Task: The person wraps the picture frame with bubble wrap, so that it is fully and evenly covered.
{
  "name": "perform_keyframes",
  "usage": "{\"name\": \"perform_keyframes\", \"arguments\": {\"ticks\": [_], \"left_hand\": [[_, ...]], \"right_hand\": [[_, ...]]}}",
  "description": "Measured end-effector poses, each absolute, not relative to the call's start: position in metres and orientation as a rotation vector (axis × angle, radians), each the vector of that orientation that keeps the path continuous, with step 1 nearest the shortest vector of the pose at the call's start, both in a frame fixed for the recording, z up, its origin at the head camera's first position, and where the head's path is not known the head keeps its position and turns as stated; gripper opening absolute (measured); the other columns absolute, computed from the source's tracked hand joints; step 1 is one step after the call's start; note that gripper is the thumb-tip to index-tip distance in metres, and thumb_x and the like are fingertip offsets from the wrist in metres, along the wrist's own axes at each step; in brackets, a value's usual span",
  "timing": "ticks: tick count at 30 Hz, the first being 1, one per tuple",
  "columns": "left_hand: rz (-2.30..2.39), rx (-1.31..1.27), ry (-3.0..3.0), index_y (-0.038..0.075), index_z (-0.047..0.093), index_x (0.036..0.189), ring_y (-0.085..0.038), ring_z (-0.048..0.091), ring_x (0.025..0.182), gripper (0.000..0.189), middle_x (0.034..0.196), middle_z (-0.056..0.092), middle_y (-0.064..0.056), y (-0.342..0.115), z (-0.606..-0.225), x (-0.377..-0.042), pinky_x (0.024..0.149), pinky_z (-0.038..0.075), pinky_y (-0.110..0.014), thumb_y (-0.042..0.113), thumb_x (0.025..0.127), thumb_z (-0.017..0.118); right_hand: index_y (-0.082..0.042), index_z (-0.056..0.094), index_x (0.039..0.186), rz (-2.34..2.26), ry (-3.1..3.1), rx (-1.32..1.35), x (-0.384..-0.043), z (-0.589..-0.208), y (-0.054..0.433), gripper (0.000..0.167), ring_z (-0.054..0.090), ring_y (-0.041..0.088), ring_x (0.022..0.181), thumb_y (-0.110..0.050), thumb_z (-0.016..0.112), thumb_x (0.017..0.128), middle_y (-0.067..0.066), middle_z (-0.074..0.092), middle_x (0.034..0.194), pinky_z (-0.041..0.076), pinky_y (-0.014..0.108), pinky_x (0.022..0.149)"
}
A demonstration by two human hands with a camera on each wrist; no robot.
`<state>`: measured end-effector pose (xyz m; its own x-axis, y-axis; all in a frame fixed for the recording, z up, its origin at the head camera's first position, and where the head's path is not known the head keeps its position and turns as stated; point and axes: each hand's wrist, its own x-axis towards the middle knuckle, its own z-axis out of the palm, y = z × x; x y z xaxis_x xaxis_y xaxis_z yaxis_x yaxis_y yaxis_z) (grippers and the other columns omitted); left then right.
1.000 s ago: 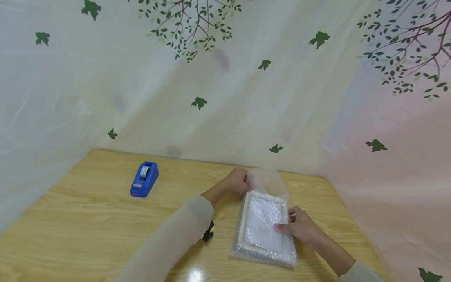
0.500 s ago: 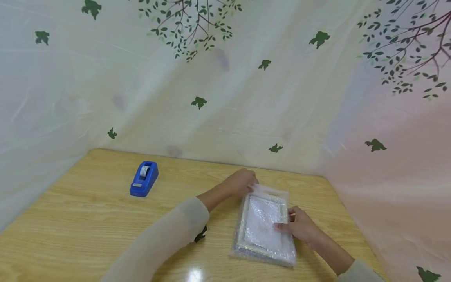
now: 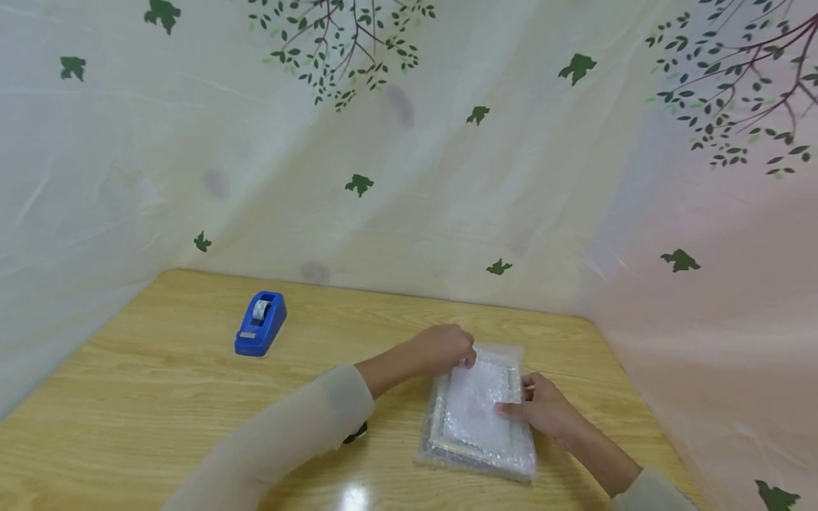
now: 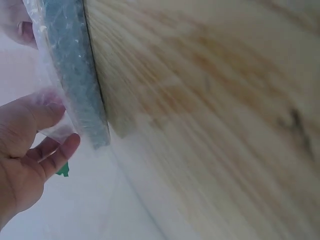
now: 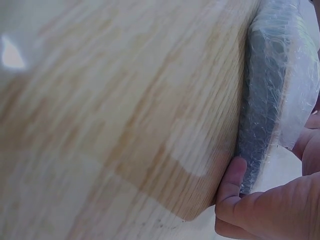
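Note:
A picture frame (image 3: 476, 419) lies on the table, covered by clear bubble wrap (image 5: 265, 90). At its far left corner my left hand (image 3: 447, 349) pinches the loose flap of the bubble wrap, which lies folded back over the top of the frame. In the left wrist view, the thumb and fingers of that hand (image 4: 25, 155) hold the film beside the wrapped edge. My right hand (image 3: 548, 411) grips the right side of the frame, with the thumb on top and the fingers at the edge. The left hand hides part of the frame's far end.
A blue tape dispenser (image 3: 260, 323) with a roll of tape stands at the back left of the wooden table (image 3: 160, 397). Behind the table and along its sides hangs a pale curtain (image 3: 409, 213) printed with leaves and branches. A small black thing (image 3: 356, 433) shows below the left forearm.
The left hand has brought the bubble wrap flap from beyond the far end toward me, down over the frame. The right hand has kept its grip in the same place.

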<state>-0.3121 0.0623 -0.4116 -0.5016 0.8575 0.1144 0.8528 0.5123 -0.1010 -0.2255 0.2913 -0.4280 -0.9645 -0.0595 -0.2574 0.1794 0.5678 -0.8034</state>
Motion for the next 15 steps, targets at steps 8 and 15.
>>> {"name": "perform_keyframes", "arguments": {"ticks": [8, 15], "left_hand": [[0.027, -1.541, -2.608, 0.016, 0.081, 0.101, -0.007, 0.061, 0.082, 0.020, 0.095, 0.069, 0.004, 0.055, -0.412, -0.307, 0.077, 0.050, -0.014, 0.003, 0.096, 0.067], [-0.101, -1.636, -2.611, 0.012, 0.080, 0.099, -0.008, 0.059, 0.081, 0.019, 0.093, 0.067, 0.001, 0.046, -0.410, -0.309, 0.074, 0.048, -0.012, -0.001, 0.096, 0.065]], "right_hand": [[0.011, 0.043, 0.130, -1.319, 2.559, 0.108, -0.225, -0.429, 0.291, 0.068, 0.066, 0.024, 0.091, -0.013, 0.086, 0.083, 0.021, 0.064, 0.110, 0.057, 0.038, 0.075], [0.012, 0.042, 0.131, -1.326, 2.558, 0.112, -0.226, -0.430, 0.290, 0.068, 0.065, 0.024, 0.092, -0.012, 0.086, 0.084, 0.022, 0.064, 0.111, 0.058, 0.038, 0.076]]}}
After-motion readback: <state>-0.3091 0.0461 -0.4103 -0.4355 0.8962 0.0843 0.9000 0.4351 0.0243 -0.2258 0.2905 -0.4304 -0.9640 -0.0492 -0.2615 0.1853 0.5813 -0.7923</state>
